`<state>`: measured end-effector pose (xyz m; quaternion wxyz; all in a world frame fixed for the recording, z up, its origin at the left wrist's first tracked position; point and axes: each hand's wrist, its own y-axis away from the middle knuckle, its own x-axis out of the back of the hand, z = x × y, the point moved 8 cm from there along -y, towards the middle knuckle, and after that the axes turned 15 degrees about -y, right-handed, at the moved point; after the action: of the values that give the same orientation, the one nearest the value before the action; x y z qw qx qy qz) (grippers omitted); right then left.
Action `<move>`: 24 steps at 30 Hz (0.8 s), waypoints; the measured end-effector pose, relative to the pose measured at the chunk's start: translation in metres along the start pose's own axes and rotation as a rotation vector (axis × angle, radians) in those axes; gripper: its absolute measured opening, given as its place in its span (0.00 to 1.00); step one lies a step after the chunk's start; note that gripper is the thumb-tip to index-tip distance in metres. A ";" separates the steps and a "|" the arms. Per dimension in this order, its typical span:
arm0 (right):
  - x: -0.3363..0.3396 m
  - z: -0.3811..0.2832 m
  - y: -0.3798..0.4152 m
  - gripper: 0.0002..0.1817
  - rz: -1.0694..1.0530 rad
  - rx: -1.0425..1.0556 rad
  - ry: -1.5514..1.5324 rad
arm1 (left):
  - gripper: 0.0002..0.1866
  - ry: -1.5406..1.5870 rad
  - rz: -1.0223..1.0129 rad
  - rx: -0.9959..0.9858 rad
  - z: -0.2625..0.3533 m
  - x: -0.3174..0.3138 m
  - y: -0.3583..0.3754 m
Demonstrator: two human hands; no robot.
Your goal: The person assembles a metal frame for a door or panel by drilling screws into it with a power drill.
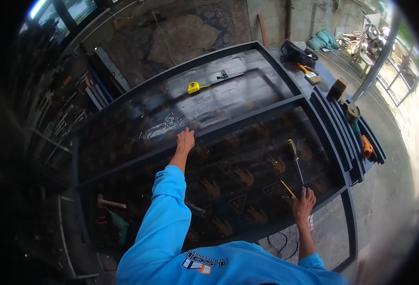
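My left hand (185, 141) reaches forward over the middle bar (240, 118) of a dark metal frame. Its fingers are bent together; anything in them is too small to make out. Just beyond lies a pile of screws (170, 120). My right hand (304, 205) rests by the near right side of the frame, fingers stretched and a little apart. Close to its fingertips are a pencil (288, 188) and a screwdriver (295, 154) with a yellowish handle. A yellow tape measure (193, 87) lies in the far section.
A hammer (112, 203) and a green-handled tool (120, 227) lie at the near left. Dark metal bars (335, 128) are stacked on the right, beside an orange-handled tool (367, 147). A brush (309, 73) and black bag (298, 53) sit at the far right corner.
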<state>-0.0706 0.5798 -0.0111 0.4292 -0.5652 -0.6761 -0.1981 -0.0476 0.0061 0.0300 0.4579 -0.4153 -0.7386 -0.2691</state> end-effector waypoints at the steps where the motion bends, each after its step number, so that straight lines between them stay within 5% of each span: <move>1: 0.002 -0.003 0.026 0.32 -0.068 -0.024 -0.033 | 0.10 0.047 0.011 -0.001 -0.001 0.003 0.001; 5: -0.008 -0.031 0.091 0.32 -0.255 0.168 -0.057 | 0.08 0.033 0.040 0.088 -0.002 -0.022 -0.010; 10: -0.020 -0.035 0.098 0.43 -0.528 0.120 -0.035 | 0.08 0.035 -0.049 0.106 0.012 -0.039 -0.018; 18: -0.028 -0.036 0.093 0.48 -0.544 0.213 0.035 | 0.07 0.094 -0.082 0.179 0.002 -0.041 -0.018; 24: -0.034 -0.027 0.097 0.49 -0.608 0.226 0.078 | 0.08 0.733 0.414 0.412 -0.035 -0.013 0.080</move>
<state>0.0297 0.5672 -0.0445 0.4361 -0.2784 -0.8145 -0.2625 0.0401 0.0155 0.0353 0.8055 -0.3318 -0.4680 -0.1487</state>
